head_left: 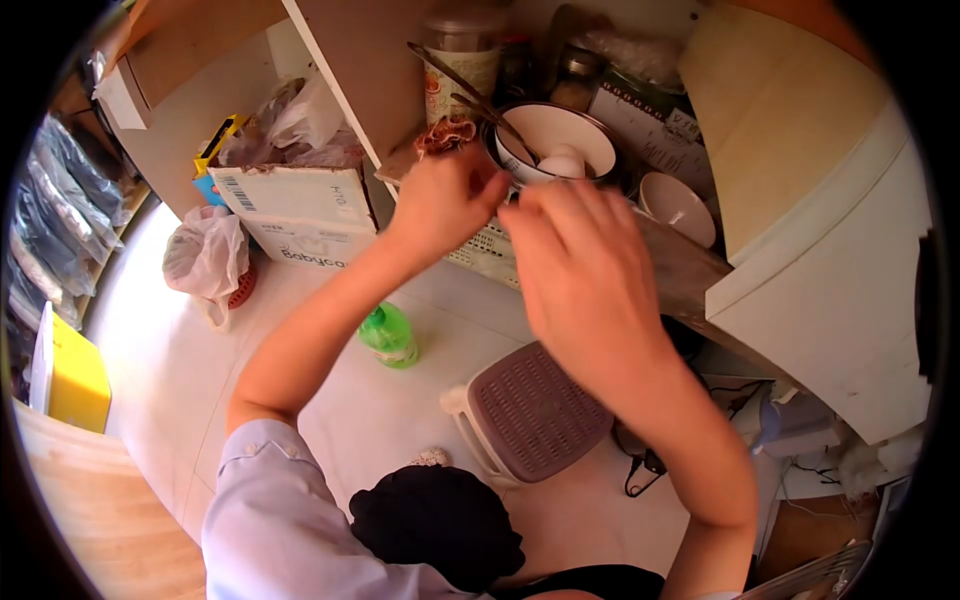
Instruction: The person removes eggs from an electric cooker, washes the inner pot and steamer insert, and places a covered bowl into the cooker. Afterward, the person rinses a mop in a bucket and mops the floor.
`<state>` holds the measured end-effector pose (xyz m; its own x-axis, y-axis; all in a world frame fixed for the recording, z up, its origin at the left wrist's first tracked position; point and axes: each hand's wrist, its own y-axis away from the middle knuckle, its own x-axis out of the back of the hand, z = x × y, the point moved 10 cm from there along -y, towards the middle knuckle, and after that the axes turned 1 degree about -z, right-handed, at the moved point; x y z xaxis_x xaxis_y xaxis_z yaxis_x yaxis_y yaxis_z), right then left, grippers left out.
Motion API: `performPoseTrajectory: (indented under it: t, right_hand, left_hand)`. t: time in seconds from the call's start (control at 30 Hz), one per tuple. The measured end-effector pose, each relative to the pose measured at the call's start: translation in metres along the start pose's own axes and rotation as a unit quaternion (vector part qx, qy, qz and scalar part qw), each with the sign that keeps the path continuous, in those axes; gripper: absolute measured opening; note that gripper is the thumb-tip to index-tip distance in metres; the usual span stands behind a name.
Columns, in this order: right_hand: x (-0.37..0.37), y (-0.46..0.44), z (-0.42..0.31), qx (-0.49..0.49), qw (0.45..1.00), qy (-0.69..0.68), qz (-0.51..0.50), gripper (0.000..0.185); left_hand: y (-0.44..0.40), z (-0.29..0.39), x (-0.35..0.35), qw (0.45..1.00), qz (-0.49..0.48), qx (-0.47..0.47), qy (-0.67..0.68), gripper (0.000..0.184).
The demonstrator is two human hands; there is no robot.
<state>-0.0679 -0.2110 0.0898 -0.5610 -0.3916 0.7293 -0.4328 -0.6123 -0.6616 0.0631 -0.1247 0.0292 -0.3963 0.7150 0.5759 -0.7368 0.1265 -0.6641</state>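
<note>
Both my hands are raised close together at the front edge of a cluttered shelf. My left hand (447,205) has its fingers bent beside a crumpled reddish-brown thing (446,136); whether it grips that is unclear. My right hand (583,265) is blurred, its fingers curled downward and their tips hidden. Just behind the hands stands a white bowl with a dark rim (585,135), holding an egg (562,163) and utensils (465,85). A smaller pale bowl (677,208) sits to the right of my right hand.
On the floor are a green bottle (388,336), a stool with a brown top (540,410) and a bagged bin (208,255). A cardboard box of plastic bags (300,215) stands at left. Cables (645,470) lie right of the stool. A jar (462,65) stands behind the bowl.
</note>
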Motion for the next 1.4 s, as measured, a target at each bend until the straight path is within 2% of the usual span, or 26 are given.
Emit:
performPoseTrajectory:
  t: [0.07, 0.1, 0.13, 0.17, 0.2, 0.23, 0.3, 0.43, 0.5, 0.57, 0.63, 0.7, 0.77, 0.87, 0.93, 0.97, 1.07, 1.1, 1.17, 1.2, 1.23, 1.27, 1.3, 1.4]
  right_hand:
    - [-0.030, -0.032, 0.024, -0.061, 0.987, 0.130, -0.077, 0.017]
    - [-0.048, -0.041, 0.042, -0.085, 0.977, 0.150, -0.124, 0.016]
    - [-0.067, -0.048, 0.059, -0.110, 0.964, 0.170, -0.171, 0.015]
    - [-0.084, -0.049, 0.075, -0.141, 0.955, 0.149, -0.216, 0.014]
    - [-0.095, -0.048, 0.089, -0.172, 0.942, 0.128, -0.259, 0.013]
    - [-0.097, -0.051, 0.094, -0.175, 0.941, 0.130, -0.260, 0.013]
    - [-0.105, -0.051, 0.102, -0.182, 0.934, 0.103, -0.290, 0.017]
    - [-0.119, -0.042, 0.118, -0.190, 0.923, 0.101, -0.319, 0.023]
    - [-0.098, -0.049, 0.119, -0.178, 0.950, 0.153, -0.206, 0.022]
    - [-0.085, -0.047, 0.131, -0.194, 0.944, 0.179, -0.199, 0.022]
    - [-0.060, -0.051, 0.132, -0.165, 0.958, 0.210, -0.106, 0.024]
    - [-0.038, -0.054, 0.138, -0.159, 0.962, 0.212, -0.072, 0.025]
    - [-0.023, -0.055, 0.152, -0.201, 0.951, 0.226, -0.058, 0.021]
    - [-0.021, -0.050, 0.164, -0.260, 0.936, 0.224, -0.080, 0.021]
    - [-0.022, -0.049, 0.165, -0.266, 0.933, 0.227, -0.086, 0.022]
    - [-0.024, -0.048, 0.166, -0.269, 0.931, 0.230, -0.092, 0.023]
    - [-0.022, -0.048, 0.170, -0.297, 0.923, 0.228, -0.083, 0.025]
    - [-0.021, -0.049, 0.171, -0.299, 0.924, 0.227, -0.081, 0.025]
    - [-0.033, -0.046, 0.177, -0.313, 0.912, 0.221, -0.146, 0.028]
    - [-0.037, -0.045, 0.178, -0.313, 0.912, 0.219, -0.147, 0.028]
    - [-0.044, -0.044, 0.180, -0.312, 0.915, 0.205, -0.154, 0.025]
    - [-0.048, -0.044, 0.180, -0.312, 0.917, 0.190, -0.160, 0.022]
    - [-0.050, -0.045, 0.178, -0.312, 0.918, 0.186, -0.159, 0.022]
    - [-0.066, -0.044, 0.165, -0.277, 0.918, 0.195, -0.207, 0.019]
  left_hand:
    - [0.009, -0.006, -0.014, 0.996, -0.016, 0.038, 0.084, 0.030]
    - [0.009, -0.004, -0.019, 0.996, -0.017, 0.038, 0.084, 0.030]
    - [0.013, -0.019, -0.037, 0.976, -0.073, 0.128, 0.162, 0.036]
    - [0.021, -0.032, -0.054, 0.938, -0.127, 0.216, 0.237, 0.041]
    - [0.027, -0.035, -0.061, 0.911, -0.174, 0.267, 0.263, 0.048]
    - [0.027, -0.033, -0.061, 0.910, -0.176, 0.266, 0.265, 0.048]
    - [0.041, -0.028, -0.084, 0.816, -0.243, 0.331, 0.406, 0.043]
    - [0.039, -0.026, -0.100, 0.796, -0.210, 0.304, 0.480, 0.034]
    - [0.031, -0.023, -0.092, 0.782, -0.170, 0.292, 0.524, 0.029]
    - [0.024, -0.020, -0.080, 0.781, -0.171, 0.288, 0.527, 0.025]
    - [0.017, -0.021, -0.063, 0.774, -0.142, 0.288, 0.547, 0.021]
    - [0.015, -0.025, -0.052, 0.776, -0.140, 0.289, 0.542, 0.019]
    - [0.013, -0.024, -0.039, 0.781, -0.136, 0.283, 0.540, 0.020]
    - [0.007, -0.031, -0.017, 0.812, -0.093, 0.255, 0.517, 0.020]
    - [0.002, -0.033, 0.002, 0.846, -0.062, 0.220, 0.481, 0.021]
    - [0.002, -0.036, 0.008, 0.846, -0.063, 0.221, 0.481, 0.021]
    - [0.001, -0.042, 0.048, 0.882, 0.030, 0.184, 0.433, 0.020]
    - [0.004, -0.043, 0.051, 0.883, 0.029, 0.183, 0.431, 0.020]
    - [0.011, -0.054, 0.081, 0.884, 0.127, 0.153, 0.424, 0.021]
    - [0.014, -0.057, 0.091, 0.887, 0.127, 0.130, 0.425, 0.022]
    - [0.018, -0.058, 0.100, 0.890, 0.128, 0.105, 0.424, 0.023]
    - [0.025, -0.054, 0.113, 0.899, 0.176, 0.090, 0.391, 0.025]
    - [0.031, -0.053, 0.120, 0.916, 0.165, 0.077, 0.357, 0.024]
    - [0.053, -0.057, 0.132, 0.902, 0.183, 0.088, 0.380, 0.023]
